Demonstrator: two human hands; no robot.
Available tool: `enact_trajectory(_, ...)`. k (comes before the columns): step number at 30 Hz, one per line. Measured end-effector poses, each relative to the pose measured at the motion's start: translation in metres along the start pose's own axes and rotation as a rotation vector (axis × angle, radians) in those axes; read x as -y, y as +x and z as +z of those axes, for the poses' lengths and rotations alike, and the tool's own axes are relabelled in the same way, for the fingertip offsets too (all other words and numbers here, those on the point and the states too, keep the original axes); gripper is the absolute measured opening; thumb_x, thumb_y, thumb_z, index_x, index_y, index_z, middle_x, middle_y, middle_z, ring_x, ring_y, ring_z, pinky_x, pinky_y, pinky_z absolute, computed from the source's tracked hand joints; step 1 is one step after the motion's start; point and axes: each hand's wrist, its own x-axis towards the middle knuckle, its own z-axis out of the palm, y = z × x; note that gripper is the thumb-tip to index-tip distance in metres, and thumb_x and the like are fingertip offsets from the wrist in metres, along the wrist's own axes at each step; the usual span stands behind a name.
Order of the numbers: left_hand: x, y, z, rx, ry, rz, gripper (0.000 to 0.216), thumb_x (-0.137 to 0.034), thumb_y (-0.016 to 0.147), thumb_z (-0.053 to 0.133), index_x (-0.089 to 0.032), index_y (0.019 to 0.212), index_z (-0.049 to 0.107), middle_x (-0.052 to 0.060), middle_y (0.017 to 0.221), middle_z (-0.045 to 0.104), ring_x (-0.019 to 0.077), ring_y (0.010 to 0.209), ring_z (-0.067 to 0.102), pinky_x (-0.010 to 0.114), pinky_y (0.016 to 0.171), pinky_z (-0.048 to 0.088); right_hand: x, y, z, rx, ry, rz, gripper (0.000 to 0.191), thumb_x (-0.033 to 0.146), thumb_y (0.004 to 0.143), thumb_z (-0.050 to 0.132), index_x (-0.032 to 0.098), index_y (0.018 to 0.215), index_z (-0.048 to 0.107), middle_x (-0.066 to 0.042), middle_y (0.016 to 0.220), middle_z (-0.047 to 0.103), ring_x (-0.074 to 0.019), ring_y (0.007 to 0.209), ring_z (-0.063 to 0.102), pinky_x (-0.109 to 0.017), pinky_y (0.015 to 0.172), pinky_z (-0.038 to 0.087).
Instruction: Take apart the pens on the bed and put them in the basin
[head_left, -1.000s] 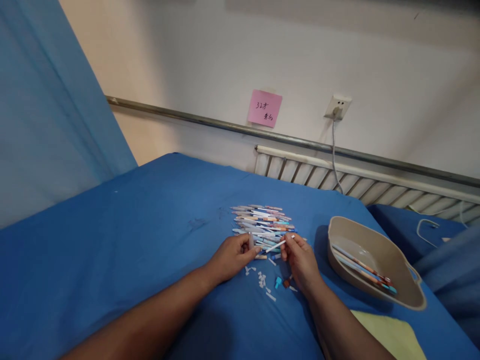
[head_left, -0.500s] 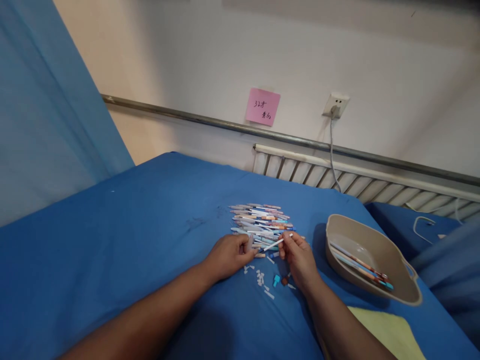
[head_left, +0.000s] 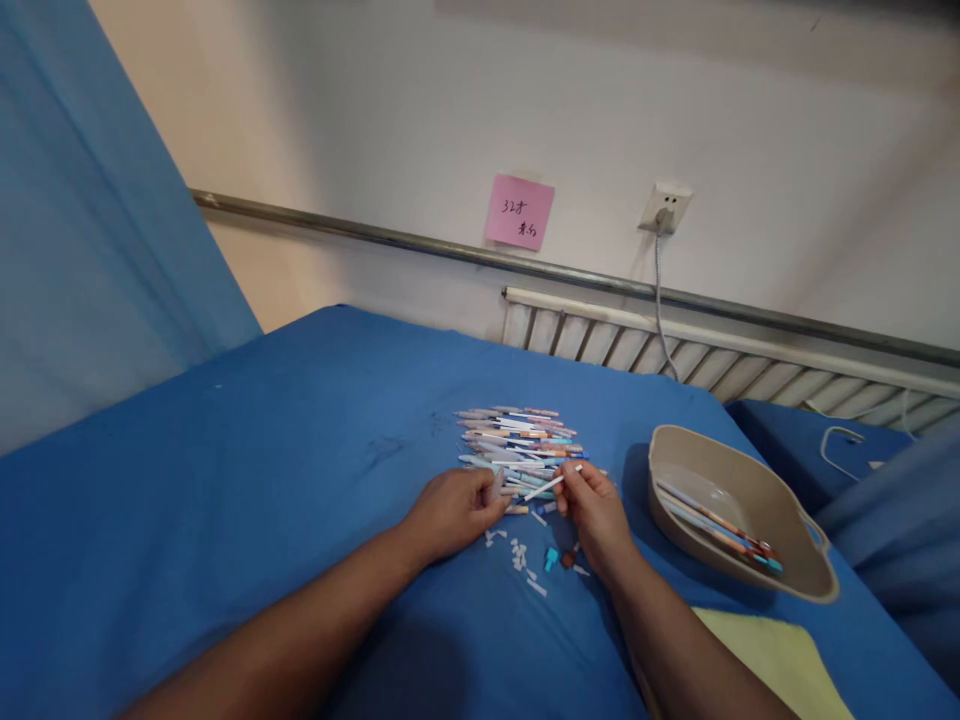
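A heap of thin coloured pens [head_left: 517,445] lies on the blue sheet [head_left: 262,470] just beyond my hands. My right hand [head_left: 596,515] pinches a thin white refill [head_left: 551,484] that slants toward my left hand. My left hand [head_left: 454,510] is closed on a small pale pen piece [head_left: 499,485] near the refill's lower end. Small white bits and a blue cap [head_left: 552,559] are scattered on the sheet between my wrists.
A beige tray [head_left: 806,580] holding a few pens sits at the right. A yellow cloth [head_left: 772,660] lies in front of it. Behind are a wall with a pink note [head_left: 519,212], a socket [head_left: 664,207] with a cable, a rail, and a blue curtain [head_left: 82,230] at left.
My hands stay close together on the same parts. The view has shifted slightly, so everything sits a little left and higher than before.
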Motion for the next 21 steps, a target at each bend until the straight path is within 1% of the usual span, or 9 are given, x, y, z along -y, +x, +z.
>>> enact_trajectory(5, -0.0001, 0.0008, -0.0006, 0.007, -0.018, -0.019, 0.037, -0.049, 0.085, 0.044, -0.018, 0.066, 0.052, -0.002, 0.061, 0.051, 0.0126, 0.058, 0.043, 0.023, 0.052, 0.023, 0.0003, 0.0002, 0.0001, -0.003, -0.007, -0.001, 0.031, 0.048, 0.076, 0.061, 0.018, 0.072, 0.059, 0.004, 0.059, 0.056, -0.0074, 0.047, 0.042, -0.02, 0.047, 0.032)
enact_trajectory(12, 0.0048, 0.0012, 0.0042, -0.029, -0.09, -0.025, 0.038, -0.052, 0.083, 0.046, -0.018, 0.066, 0.051, -0.003, 0.059, 0.05, 0.0117, 0.055, 0.044, 0.022, 0.051, 0.024, -0.0015, -0.0001, 0.0002, 0.008, -0.042, -0.004, 0.033, 0.05, 0.078, 0.059, 0.018, 0.07, 0.057, 0.003, 0.059, 0.054, -0.0085, 0.048, 0.042, -0.021, 0.048, 0.031)
enact_trajectory(21, 0.0079, 0.0026, 0.0046, -0.075, -0.229, -0.031, 0.026, -0.039, 0.081, 0.053, -0.018, 0.066, 0.055, -0.004, 0.057, 0.05, 0.0112, 0.055, 0.043, 0.021, 0.052, 0.028, -0.0027, 0.0001, -0.0004, 0.008, -0.04, -0.016, 0.033, 0.05, 0.078, 0.059, 0.017, 0.07, 0.057, 0.002, 0.059, 0.054, -0.0084, 0.047, 0.042, -0.021, 0.047, 0.031)
